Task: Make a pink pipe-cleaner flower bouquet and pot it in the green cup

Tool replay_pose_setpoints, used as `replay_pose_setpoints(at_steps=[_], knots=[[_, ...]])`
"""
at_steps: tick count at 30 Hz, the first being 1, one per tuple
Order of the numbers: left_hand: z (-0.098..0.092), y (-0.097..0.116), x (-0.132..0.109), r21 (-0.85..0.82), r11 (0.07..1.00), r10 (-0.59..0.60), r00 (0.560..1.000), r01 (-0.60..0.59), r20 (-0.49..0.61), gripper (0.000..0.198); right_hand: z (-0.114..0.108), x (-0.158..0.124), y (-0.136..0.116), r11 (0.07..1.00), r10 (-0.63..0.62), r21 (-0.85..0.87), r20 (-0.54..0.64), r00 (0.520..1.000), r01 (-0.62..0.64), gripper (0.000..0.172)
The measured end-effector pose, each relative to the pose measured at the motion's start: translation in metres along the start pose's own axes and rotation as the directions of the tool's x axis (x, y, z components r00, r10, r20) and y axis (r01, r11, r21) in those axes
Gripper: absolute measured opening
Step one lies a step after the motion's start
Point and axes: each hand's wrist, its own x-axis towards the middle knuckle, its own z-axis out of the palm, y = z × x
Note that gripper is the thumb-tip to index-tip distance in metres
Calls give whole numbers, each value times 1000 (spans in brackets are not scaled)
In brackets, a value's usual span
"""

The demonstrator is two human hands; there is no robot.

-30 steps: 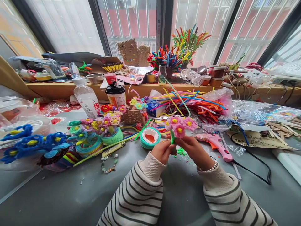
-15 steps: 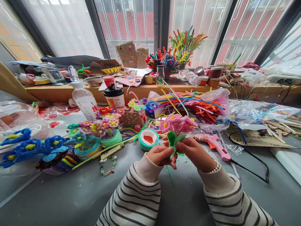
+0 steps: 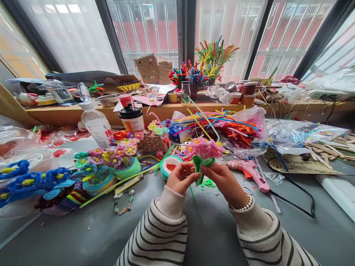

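Pink pipe-cleaner flowers (image 3: 204,147) with yellow centres stand up above my hands as one bunch. Green pipe-cleaner leaves (image 3: 203,163) wrap the stems below the blooms. My left hand (image 3: 181,178) pinches the bunch at the leaves and stems from the left. From the right, my right hand (image 3: 222,181) grips a leaf and the stems between thumb and fingers. Thin green stems hang below the hands. Just behind my left hand sits a turquoise-wrapped round pot (image 3: 169,166), partly hidden by it. Green scraps (image 3: 208,183) lie on the table under the bunch.
A pink glue gun (image 3: 253,173) with a black cord lies on the right. Finished flower pots (image 3: 100,179) line the left, near a bead bracelet (image 3: 123,202) and a yellow cutter (image 3: 129,184). Behind lie loose pipe cleaners (image 3: 235,127), a water bottle (image 3: 97,125) and a lidded cup (image 3: 131,118).
My hands and the bunch have shifted slightly left and down over the table. The green leaves now spread wider to both sides. The view has moved a little.
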Motion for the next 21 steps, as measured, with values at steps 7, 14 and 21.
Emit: replay_pose_setpoints(at_steps=[7,14,21], knots=[[3,0,-1,175,966,209,972,-188,-110,18,2,0,6,999,-34,1,56,998,34,24],[-9,-8,7,-4,1000,-22,1000,21,-16,22,0,0,6,993,-58,-99,99,993,67,22],[-10,-21,13,-88,988,-123,992,124,16,33,0,-1,6,987,-83,-131,105,991,96,25]])
